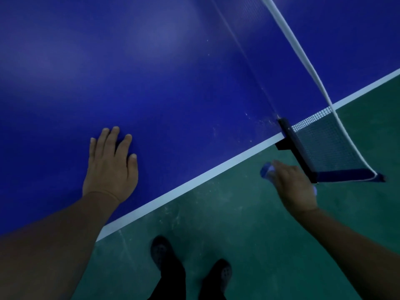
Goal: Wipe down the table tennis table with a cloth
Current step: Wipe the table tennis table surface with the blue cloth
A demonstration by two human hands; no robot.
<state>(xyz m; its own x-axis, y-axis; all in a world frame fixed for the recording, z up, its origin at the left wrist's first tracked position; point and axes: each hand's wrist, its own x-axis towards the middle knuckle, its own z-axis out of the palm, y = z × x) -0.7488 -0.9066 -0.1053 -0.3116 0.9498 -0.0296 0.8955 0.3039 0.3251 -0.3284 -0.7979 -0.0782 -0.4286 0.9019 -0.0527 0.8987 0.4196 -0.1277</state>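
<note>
The blue table tennis table fills the upper left, with a white line along its near edge. My left hand lies flat on the tabletop, fingers spread, holding nothing. My right hand hangs off the table's side over the floor, just below the net post, closed around a bunched blue and white cloth that sticks out past my fingers. The image is blurred around that hand. White specks of dust lie on the tabletop near the net post.
The net with its white top band runs from the upper right down to a dark clamp post overhanging the table's edge. Green floor lies below, with my two dark shoes on it.
</note>
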